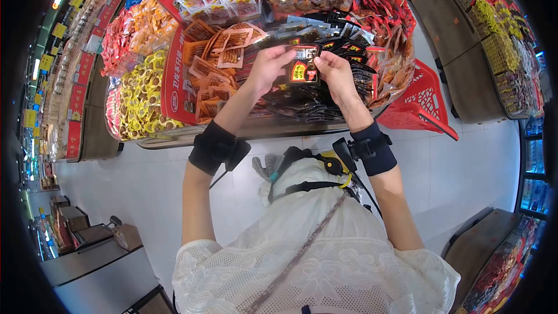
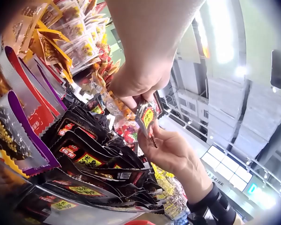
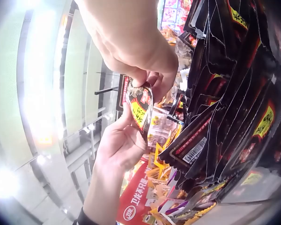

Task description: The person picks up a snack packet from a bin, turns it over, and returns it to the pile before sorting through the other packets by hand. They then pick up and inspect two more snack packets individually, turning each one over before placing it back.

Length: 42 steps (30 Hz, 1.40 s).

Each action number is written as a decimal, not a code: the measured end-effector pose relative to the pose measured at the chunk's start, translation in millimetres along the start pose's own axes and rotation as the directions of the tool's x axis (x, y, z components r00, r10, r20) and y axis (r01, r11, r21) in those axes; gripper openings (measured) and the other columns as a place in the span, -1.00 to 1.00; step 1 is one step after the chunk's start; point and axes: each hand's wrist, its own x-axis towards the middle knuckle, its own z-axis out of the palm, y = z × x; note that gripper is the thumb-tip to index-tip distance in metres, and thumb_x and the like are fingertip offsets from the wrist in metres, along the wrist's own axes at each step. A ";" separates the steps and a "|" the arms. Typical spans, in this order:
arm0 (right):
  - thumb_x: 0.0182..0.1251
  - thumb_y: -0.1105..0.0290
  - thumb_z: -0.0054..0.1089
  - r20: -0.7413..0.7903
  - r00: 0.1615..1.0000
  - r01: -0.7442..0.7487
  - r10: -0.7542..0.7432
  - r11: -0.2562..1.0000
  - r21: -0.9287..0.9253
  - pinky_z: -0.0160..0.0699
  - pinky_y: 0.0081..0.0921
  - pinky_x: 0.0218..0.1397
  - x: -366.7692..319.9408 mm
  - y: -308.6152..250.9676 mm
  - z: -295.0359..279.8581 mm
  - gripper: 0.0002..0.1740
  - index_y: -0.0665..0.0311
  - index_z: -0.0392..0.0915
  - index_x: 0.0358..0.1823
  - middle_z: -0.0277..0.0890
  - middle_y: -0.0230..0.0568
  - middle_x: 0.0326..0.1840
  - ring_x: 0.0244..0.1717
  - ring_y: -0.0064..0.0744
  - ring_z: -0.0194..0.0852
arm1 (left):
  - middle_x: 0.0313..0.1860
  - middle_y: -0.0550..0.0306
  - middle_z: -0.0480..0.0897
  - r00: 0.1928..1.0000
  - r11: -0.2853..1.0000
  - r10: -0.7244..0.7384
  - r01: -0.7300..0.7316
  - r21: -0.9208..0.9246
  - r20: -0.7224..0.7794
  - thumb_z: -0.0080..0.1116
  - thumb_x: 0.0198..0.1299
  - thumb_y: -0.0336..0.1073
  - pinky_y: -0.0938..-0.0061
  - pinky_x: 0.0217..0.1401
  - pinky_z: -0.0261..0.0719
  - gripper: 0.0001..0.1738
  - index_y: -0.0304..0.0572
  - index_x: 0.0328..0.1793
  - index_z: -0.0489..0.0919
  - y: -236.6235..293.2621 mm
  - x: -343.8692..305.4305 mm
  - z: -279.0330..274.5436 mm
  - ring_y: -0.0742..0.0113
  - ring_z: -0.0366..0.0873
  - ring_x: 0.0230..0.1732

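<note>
1. White floor tiles (image 1: 488, 151) are surrounding a snack display stand (image 1: 250, 135), with stocked shelves (image 1: 64, 99) lining the left side of the store.
2. Over the stand, near its front edge, a black packet (image 1: 301, 72) with a yellow-and-red label is being held up; a dark edge is showing just behind it, though whether that is a second packet I cannot tell.
3. Thumb and fingers of the left hand (image 1: 269, 70) are pinching its left side; those of the right hand (image 1: 338, 75) are pinching its right.
4. Below, more black packets (image 1: 296, 106) are heaping towards the front edge.
5. Orange packets (image 1: 212, 93) are lying left of these; yellow packets (image 1: 148, 93) are filling the front left corner.
6. Just beside the right edge, a red basket (image 1: 427, 104) is sitting.
</note>
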 end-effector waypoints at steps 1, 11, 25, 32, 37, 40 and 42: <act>0.26 0.53 0.03 0.005 1.000 0.019 -0.019 1.000 -0.001 0.45 -0.67 -0.23 -0.8 -0.6 0.5 -0.82 0.41 0.49 -0.14 0.54 -0.30 -0.28 -0.32 -0.62 0.48 | -0.13 0.20 0.60 1.000 1.000 0.010 -0.010 0.010 0.009 0.07 0.22 -0.26 0.48 -0.09 0.50 -0.69 -0.29 0.03 0.53 2.4 -1.5 -0.1 0.48 0.52 -0.14; 0.27 0.47 0.05 -0.006 0.982 0.188 -0.190 0.973 -0.132 0.00 -0.79 -0.49 -6.9 -20.6 9.6 -0.87 0.22 0.42 -0.47 0.26 -0.62 -0.56 -0.55 -0.83 0.04 | -0.13 0.30 0.58 0.978 0.957 0.184 -0.200 0.210 0.095 0.09 0.22 -0.22 0.66 -0.15 0.40 -0.67 -0.19 0.06 0.52 15.3 -6.7 -1.9 0.61 0.46 -0.16; 0.26 0.46 0.08 -0.002 0.988 0.155 -0.156 0.985 -0.075 0.13 -0.83 -0.45 -7.0 -23.3 -4.4 -0.93 0.22 0.48 -0.40 0.35 -0.60 -0.50 -0.51 -0.84 0.15 | -0.19 0.30 0.60 0.981 0.950 0.192 -0.192 0.246 0.027 0.13 0.19 -0.22 0.65 -0.24 0.38 -0.66 -0.25 0.02 0.53 15.0 -1.4 12.3 0.62 0.43 -0.25; 0.22 0.50 0.12 0.020 0.977 0.208 -0.210 0.945 -0.254 0.44 -0.70 -0.35 6.7 -22.8 -17.4 -0.80 0.45 0.51 -0.15 0.55 -0.32 -0.37 -0.42 -0.66 0.45 | -0.23 0.23 0.61 0.864 0.836 0.496 -0.503 0.221 0.089 0.16 0.13 -0.34 0.58 -0.15 0.44 -0.74 -0.32 -0.08 0.53 8.8 14.1 22.8 0.54 0.48 -0.20; 0.22 0.43 0.15 0.187 0.977 0.176 -0.102 0.881 -0.439 0.49 -0.70 -0.33 7.4 -39.6 -22.9 -0.76 0.43 0.52 -0.14 0.54 -0.34 -0.39 -0.38 -0.65 0.48 | -0.22 0.18 0.61 0.959 0.853 0.253 -0.282 0.439 0.124 0.20 0.10 -0.39 0.65 -0.08 0.43 -0.73 -0.37 -0.09 0.53 14.3 10.3 17.2 0.54 0.50 -0.16; 0.22 0.39 0.15 0.048 0.997 0.063 -0.060 0.996 -0.068 0.54 -0.64 -0.26 6.7 -37.0 -23.9 -0.74 0.42 0.50 -0.12 0.54 -0.31 -0.35 -0.31 -0.57 0.52 | -0.22 0.15 0.60 0.954 0.922 0.301 -0.292 0.254 0.002 0.17 0.13 -0.38 0.63 -0.13 0.45 -0.74 -0.38 -0.09 0.51 7.8 12.5 16.3 0.53 0.50 -0.19; 0.24 0.38 0.14 0.042 0.999 0.000 0.000 1.000 -0.003 0.57 -0.57 -0.19 4.1 -36.3 -23.0 -0.74 0.42 0.48 -0.13 0.54 -0.27 -0.32 -0.26 -0.50 0.54 | -0.20 0.11 0.58 0.946 0.953 0.296 -0.282 0.113 -0.129 0.14 0.14 -0.36 0.59 -0.19 0.48 -0.71 -0.38 -0.06 0.47 8.0 13.8 16.0 0.49 0.51 -0.22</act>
